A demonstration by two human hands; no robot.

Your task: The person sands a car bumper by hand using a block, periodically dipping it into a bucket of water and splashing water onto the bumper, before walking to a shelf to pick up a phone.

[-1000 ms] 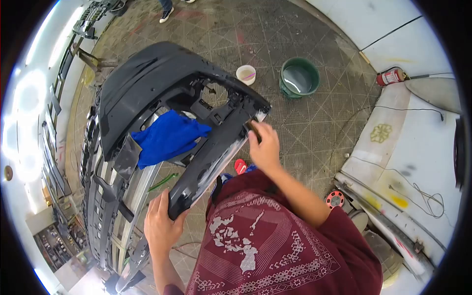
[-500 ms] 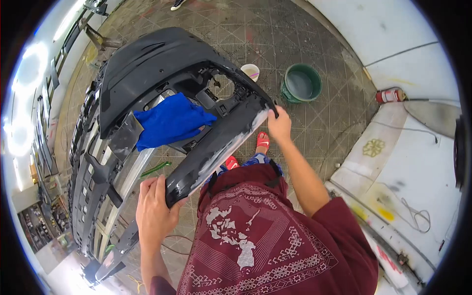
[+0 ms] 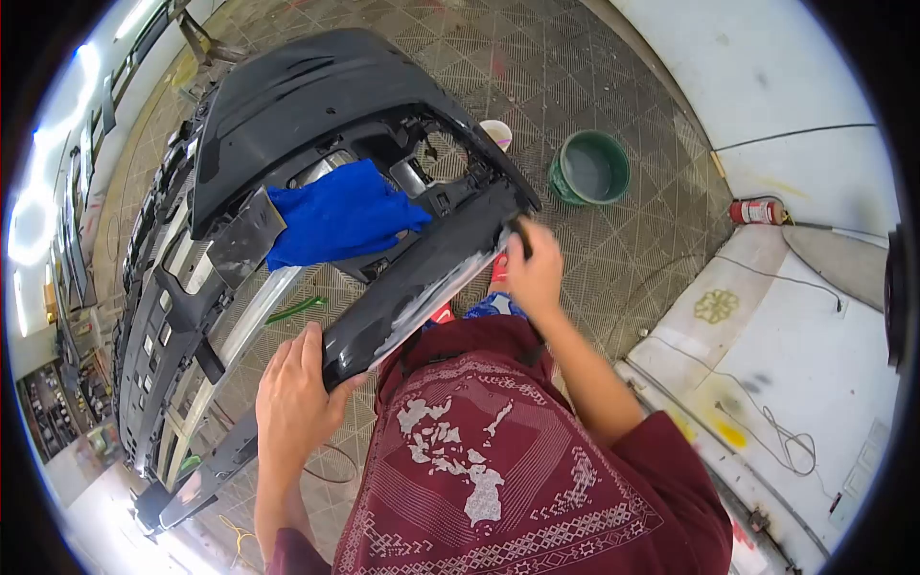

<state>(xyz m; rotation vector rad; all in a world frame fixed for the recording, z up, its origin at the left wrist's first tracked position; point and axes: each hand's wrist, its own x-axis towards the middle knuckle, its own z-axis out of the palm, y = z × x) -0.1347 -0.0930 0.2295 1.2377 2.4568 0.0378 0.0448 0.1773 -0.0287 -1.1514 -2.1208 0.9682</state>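
Observation:
A large black car bumper (image 3: pixel 316 96) lies across the left and middle of the view, with pale grey patches along its near edge. My left hand (image 3: pixel 299 383) grips the lower left end of that edge, thumb beneath. At the right end of the edge, my right hand (image 3: pixel 533 268) is closed around a small dark thing (image 3: pixel 521 235) that I cannot make out clearly. A blue cloth (image 3: pixel 340 216) is draped over the bumper's openings, beside a dark grey flat piece (image 3: pixel 247 238).
Beyond the bumper, a green bucket (image 3: pixel 589 168) of greyish liquid and a white tub (image 3: pixel 495 134) stand on the patterned floor. A red fire extinguisher (image 3: pixel 756 212) is by the right wall. Cables hang at right; bumper parts line the left wall.
My right hand has moved down and left along the bumper's near edge, its fingers curled in more. My left hand still grips its end. The view has shifted slightly.

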